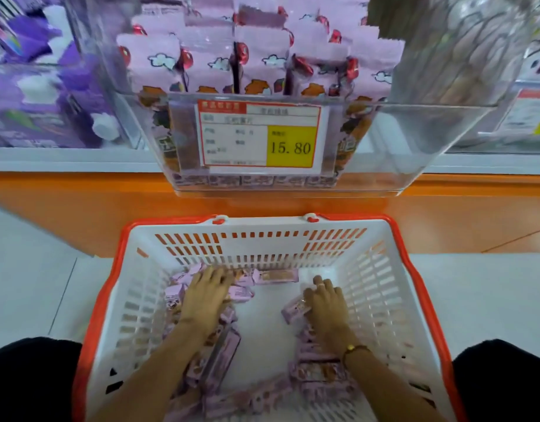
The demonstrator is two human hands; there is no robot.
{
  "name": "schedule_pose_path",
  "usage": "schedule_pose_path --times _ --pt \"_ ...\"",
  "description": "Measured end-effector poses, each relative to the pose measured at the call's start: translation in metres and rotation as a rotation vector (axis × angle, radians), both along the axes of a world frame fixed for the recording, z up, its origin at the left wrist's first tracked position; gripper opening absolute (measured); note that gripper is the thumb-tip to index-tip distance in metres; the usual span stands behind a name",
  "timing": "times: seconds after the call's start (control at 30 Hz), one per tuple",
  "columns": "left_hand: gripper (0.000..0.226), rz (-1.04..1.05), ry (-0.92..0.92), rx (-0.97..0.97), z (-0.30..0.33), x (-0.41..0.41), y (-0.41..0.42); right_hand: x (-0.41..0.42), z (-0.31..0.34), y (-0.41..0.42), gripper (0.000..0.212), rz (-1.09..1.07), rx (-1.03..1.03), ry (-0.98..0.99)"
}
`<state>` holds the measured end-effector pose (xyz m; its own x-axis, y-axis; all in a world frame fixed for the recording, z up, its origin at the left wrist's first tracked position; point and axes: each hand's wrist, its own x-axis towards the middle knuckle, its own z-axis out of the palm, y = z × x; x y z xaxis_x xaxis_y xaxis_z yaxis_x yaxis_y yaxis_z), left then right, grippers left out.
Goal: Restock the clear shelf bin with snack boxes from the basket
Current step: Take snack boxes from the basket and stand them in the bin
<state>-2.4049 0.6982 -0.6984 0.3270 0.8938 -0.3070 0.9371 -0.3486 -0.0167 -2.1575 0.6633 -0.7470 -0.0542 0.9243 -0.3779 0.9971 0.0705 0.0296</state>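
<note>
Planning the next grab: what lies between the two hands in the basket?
Head view: bare white basket floor between left hand and right hand.

We get bright, even light, with hardly a shadow inside the white basket (381,287). Glare streaks the clear bin (414,138). Wide-angle bending bows the shelf edge (49,161). Upper corners smear into blur; the price tag (259,135) text stays soft.
</note>
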Motion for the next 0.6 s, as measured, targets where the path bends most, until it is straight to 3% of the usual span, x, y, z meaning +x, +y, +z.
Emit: schedule_pose_path --times 0.13,0.17,0.23,0.33,0.4,0.47,0.6 --pt "0.045 0.152 -0.071 -0.097 0.016 -0.001 -0.012 -0.005 0.017 -0.001 0.039 0.044 0.03 0.111" --pt "0.043 0.276 -0.197 -0.161 0.022 0.0 -0.016 -0.006 0.027 0.001 0.036 -0.008 0.032 0.174" --pt "0.034 0.612 -0.64 -0.367 0.036 0.003 -0.023 -0.009 0.055 0.006 0.026 -0.203 -0.018 0.412" --pt "0.036 1.012 -1.242 -0.784 0.057 0.011 -0.031 -0.017 0.096 0.011 0.027 -0.649 -0.222 1.084" --pt "0.042 1.062 -1.389 -0.919 0.066 0.017 -0.032 -0.021 0.118 0.011 0.013 -0.874 -0.335 1.414" --pt "0.042 1.019 -1.412 -0.938 0.082 0.022 -0.033 -0.021 0.138 0.008 0.021 -0.905 -0.438 1.618" --pt "0.024 0.88 -1.485 -0.938 0.124 0.027 -0.034 -0.019 0.175 0.005 0.034 -0.761 -0.568 1.667"
